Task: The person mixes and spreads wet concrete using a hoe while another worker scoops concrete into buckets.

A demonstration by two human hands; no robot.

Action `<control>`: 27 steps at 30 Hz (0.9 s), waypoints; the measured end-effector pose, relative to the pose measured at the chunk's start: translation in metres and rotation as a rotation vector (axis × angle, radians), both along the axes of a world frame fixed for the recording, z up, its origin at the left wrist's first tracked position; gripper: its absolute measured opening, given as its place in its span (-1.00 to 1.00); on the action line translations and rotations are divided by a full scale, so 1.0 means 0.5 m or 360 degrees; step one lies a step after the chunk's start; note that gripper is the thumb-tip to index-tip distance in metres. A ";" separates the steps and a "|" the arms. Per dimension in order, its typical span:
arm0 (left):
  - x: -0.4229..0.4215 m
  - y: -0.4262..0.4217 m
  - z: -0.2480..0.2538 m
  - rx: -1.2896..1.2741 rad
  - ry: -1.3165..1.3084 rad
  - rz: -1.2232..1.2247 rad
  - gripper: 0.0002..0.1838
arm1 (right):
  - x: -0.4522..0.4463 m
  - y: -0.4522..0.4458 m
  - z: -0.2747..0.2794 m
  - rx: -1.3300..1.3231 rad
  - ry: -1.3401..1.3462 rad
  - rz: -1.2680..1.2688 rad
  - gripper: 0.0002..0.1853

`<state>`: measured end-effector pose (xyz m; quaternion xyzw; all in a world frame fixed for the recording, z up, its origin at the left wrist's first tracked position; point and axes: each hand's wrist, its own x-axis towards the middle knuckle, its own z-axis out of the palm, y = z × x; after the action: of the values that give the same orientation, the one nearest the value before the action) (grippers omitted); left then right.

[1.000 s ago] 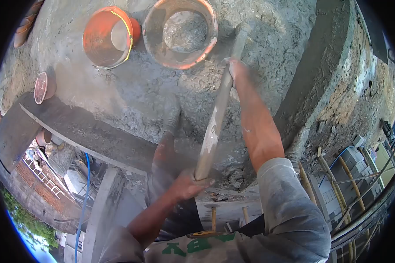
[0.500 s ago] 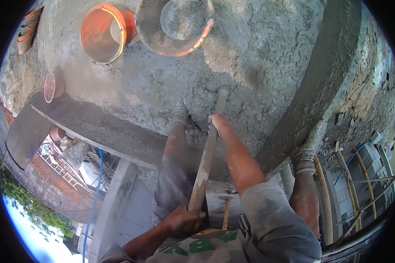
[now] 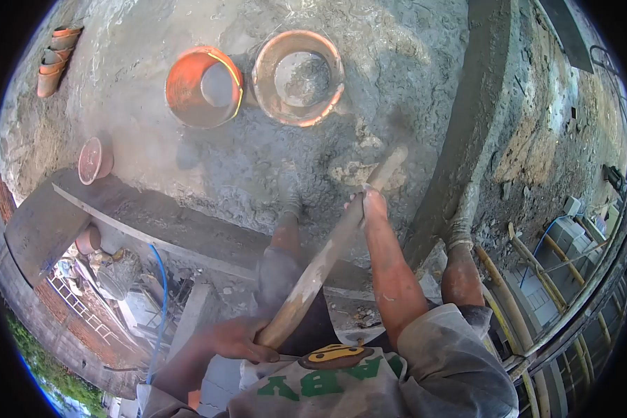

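Observation:
My left hand [image 3: 240, 340] is closed round the near end of a long wooden tool handle [image 3: 312, 277], low in front of my shirt. Farther up the same handle, my right hand [image 3: 374, 204] grips it with the arm stretched forward. The pole slants away to the upper right over wet grey concrete [image 3: 237, 167]. Past its far end there is only a dark blur, so I cannot make out the tool's head. A pale patch of rubble shows beside that end.
Ahead stand an orange bucket [image 3: 200, 90] and a wider round tub [image 3: 298, 42] with grey mix inside. A small reddish bucket [image 3: 95, 161] is by the left ledge [image 3: 160, 223]. Stacked buckets [image 3: 57, 61] lie far left. A concrete edge [image 3: 475, 90] runs along the right, with bamboo poles [image 3: 512, 317] below.
The handle has swung toward the right and lifted, and both hands have moved with it, still gripping. My view has shifted, so the buckets appear lower and farther right.

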<state>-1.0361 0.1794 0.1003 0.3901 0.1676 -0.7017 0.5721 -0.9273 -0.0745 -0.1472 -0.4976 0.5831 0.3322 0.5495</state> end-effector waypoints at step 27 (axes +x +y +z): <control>0.131 -0.613 -0.521 0.0341 -0.0292 0.0383 -0.35 | 0.505 -0.367 -0.258 -0.0305 -0.0615 0.0620 -0.84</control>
<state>-0.9703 -0.1273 -0.1604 0.4884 0.2340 -0.5678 0.6200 -0.6749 -0.2582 -0.2764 -0.7039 0.3897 0.2739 0.5269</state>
